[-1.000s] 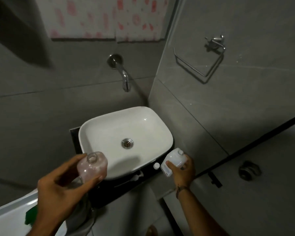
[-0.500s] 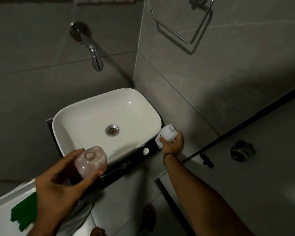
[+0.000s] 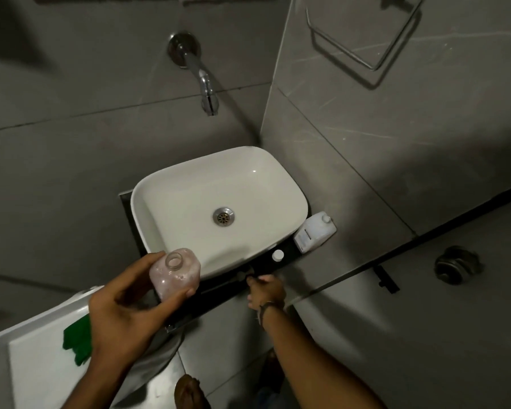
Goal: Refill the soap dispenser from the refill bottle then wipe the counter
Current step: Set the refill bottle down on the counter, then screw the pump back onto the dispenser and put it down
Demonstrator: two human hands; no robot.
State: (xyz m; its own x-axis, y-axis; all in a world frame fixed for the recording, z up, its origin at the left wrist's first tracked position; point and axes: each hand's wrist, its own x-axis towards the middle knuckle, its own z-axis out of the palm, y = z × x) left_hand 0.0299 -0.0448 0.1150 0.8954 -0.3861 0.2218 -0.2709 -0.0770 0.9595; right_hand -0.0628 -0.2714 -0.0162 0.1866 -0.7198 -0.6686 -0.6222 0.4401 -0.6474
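Observation:
My left hand (image 3: 121,317) holds the soap dispenser bottle (image 3: 174,274), clear with pinkish liquid and an open neck, in front of the basin's near rim. The white refill bottle (image 3: 316,231) stands on the dark counter (image 3: 286,249) right of the basin, with no hand on it. A small white cap (image 3: 278,255) lies on the counter next to it. My right hand (image 3: 266,290) is at the counter's front edge, fingers curled and touching a small pump part (image 3: 244,273). I cannot tell whether it grips that part.
The white basin (image 3: 165,184) fills most of the counter, under a wall faucet (image 3: 204,81). A green cloth (image 3: 77,343) lies on a white surface (image 3: 27,364) at lower left. A towel ring (image 3: 363,42) hangs on the right wall. A metal knob (image 3: 455,264) is at right.
My right hand let go of the refill bottle, which now stands right of the basin, and moved down-left to the counter's front edge. My left hand still holds the dispenser bottle.

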